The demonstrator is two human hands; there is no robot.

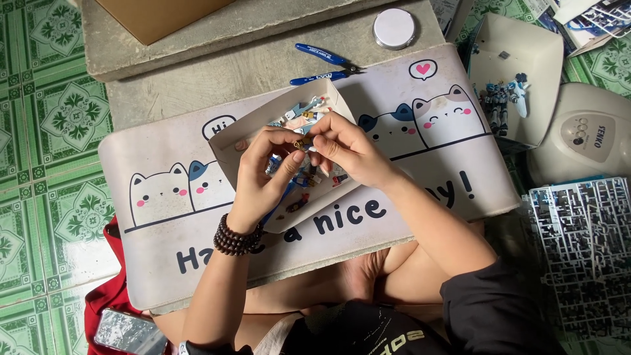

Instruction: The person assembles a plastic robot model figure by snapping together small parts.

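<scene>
My left hand, with a dark bead bracelet on the wrist, and my right hand meet over a shallow white cardboard tray. Between the fingertips of both hands sits a tiny yellowish model part. The tray holds several small blue, white and red plastic model pieces, partly hidden under my hands. The tray rests on a white desk mat printed with cartoon cats.
Blue-handled nippers lie beyond the tray, a round silver lid behind them. At right stand a white box lid with a blue-white robot figure, a white fan base and grey part sprues. A phone lies lower left.
</scene>
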